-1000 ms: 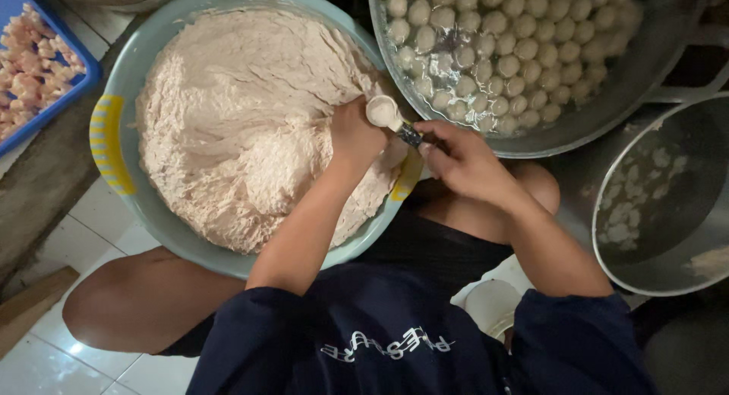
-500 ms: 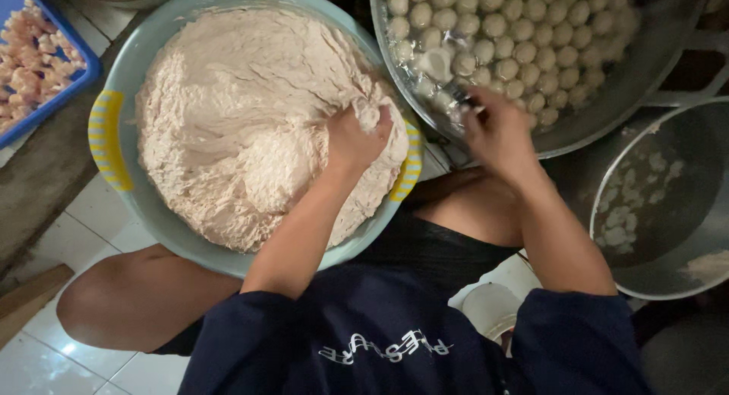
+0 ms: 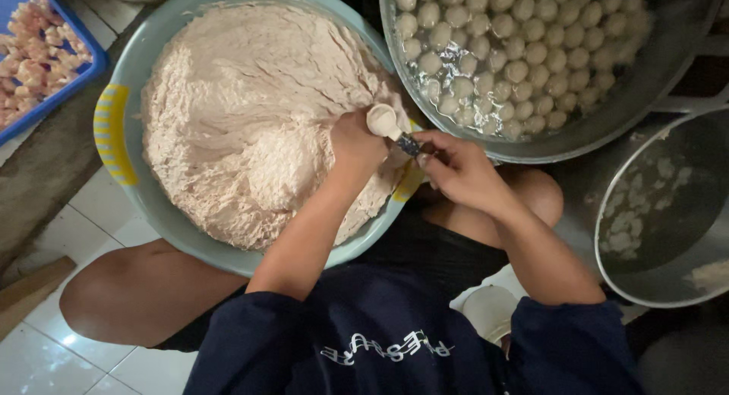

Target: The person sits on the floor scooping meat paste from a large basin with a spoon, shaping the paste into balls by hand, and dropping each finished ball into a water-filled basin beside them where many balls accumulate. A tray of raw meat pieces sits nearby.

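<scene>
A large pale blue basin [image 3: 144, 205] with yellow handles holds a big mound of pinkish meat paste [image 3: 243, 129]. My left hand [image 3: 355, 146] is closed in the paste at its right edge, squeezing some of it. My right hand [image 3: 456, 167] holds a small spoon [image 3: 387, 125] by its handle, the bowl of the spoon touching the top of my left fist. Just beyond, a big metal basin [image 3: 645, 91] holds water and several pale round meatballs [image 3: 516, 53].
A second metal pot [image 3: 668, 213] with cloudy liquid stands at the right. A blue tray [image 3: 53, 99] with pink pieces sits at the upper left. My bare knees flank the blue basin over a white tiled floor [image 3: 38, 357]. A wooden piece [image 3: 30, 289] lies at the left.
My right hand has come back from the meatball basin with the spoon and now meets my left fist. My left hand stayed in the paste.
</scene>
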A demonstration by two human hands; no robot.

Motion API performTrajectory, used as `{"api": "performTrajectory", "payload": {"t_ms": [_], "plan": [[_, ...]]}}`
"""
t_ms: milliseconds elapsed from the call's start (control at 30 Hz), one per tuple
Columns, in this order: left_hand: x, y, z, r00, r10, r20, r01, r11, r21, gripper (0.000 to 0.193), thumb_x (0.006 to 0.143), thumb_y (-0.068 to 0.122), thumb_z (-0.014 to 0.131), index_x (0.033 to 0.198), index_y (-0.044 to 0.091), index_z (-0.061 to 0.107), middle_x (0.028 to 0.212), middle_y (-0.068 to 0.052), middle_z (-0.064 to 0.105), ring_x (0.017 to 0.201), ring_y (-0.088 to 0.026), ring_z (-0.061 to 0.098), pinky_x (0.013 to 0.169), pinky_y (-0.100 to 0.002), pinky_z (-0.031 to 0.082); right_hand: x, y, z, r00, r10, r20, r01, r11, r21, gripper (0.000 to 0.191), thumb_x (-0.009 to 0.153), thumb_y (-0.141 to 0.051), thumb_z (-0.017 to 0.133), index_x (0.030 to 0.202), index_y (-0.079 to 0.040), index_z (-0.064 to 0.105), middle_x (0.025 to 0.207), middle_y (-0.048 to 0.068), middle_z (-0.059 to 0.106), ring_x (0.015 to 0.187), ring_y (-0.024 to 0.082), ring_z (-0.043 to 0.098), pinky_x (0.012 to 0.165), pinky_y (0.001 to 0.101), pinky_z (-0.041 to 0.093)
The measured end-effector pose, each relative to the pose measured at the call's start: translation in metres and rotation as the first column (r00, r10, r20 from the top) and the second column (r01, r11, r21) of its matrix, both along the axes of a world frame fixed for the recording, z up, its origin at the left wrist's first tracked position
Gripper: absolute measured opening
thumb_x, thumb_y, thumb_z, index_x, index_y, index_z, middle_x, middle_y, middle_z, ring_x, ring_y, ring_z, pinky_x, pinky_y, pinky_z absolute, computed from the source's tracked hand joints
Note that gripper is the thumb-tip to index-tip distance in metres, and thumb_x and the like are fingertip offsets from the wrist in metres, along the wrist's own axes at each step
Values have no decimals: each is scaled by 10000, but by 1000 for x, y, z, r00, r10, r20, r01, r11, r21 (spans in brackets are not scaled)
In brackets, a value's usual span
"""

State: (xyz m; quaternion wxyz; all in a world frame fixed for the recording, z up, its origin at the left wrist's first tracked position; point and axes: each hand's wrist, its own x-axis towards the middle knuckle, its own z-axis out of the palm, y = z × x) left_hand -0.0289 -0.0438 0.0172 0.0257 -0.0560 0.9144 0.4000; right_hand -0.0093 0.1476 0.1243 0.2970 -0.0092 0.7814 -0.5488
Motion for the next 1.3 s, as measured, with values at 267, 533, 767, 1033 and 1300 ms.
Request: {"api": "performTrajectory", "payload": {"t_ms": [267, 533, 767, 1033, 1300], "plan": [[-48, -109, 10, 863, 374, -339, -505, 627, -593, 833, 846, 501, 755, 1335, -132, 524, 1166, -375, 628, 1024, -498, 624, 863, -564, 475, -15, 9, 11, 986, 73, -147, -80, 996, -41, 439, 974, -68, 595, 1412, -88, 621, 841, 64, 622, 681, 155, 568, 607, 302, 473], [-141, -114, 27, 827, 552, -109, -560, 790, -251, 1105, 822, 644, 809, 1396, -191, 367, 1444, -391, 467, 1410, -499, 399, 1212, -548, 283, -45, 38, -1, 782, 173, -599, 119, 901, 416, 440, 960, -40, 633, 1394, -105, 667, 1159, 203, 710, 1048, 408, 694, 918, 455, 552], [-100, -40, 11, 989, -24, 147, 61, 965, -256, 745, 943, 610, 537, 1387, 13, 560, 1319, -301, 602, 1240, -478, 555, 1044, -586, 403, -61, 75, -24, 919, 227, -322, 131, 596, 793, 285, 969, -236, 699, 1218, -102, 732, 1083, 231, 714, 968, 451, 676, 808, 553, 518], [-23, -1, 1, 970, -79, -232, 90, 995, 37, 247, 934, 297, 748, 908, 56, 703, 922, -198, 711, 879, -425, 679, 791, -501, 552, -28, 41, -8, 929, 103, -356, 73, 890, 450, 318, 1010, -121, 646, 1314, -28, 662, 1099, 253, 714, 1003, 406, 714, 840, 455, 553], [-22, -2, -17, 942, -63, -330, 146, 962, 232, 287, 754, 215, 792, 976, 56, 701, 863, -162, 721, 806, -387, 709, 744, -453, 575, -10, 1, 8, 862, 125, -491, 10, 965, 262, 412, 968, -65, 617, 1378, -21, 602, 1109, 237, 704, 938, 363, 712, 830, 406, 557]]}}
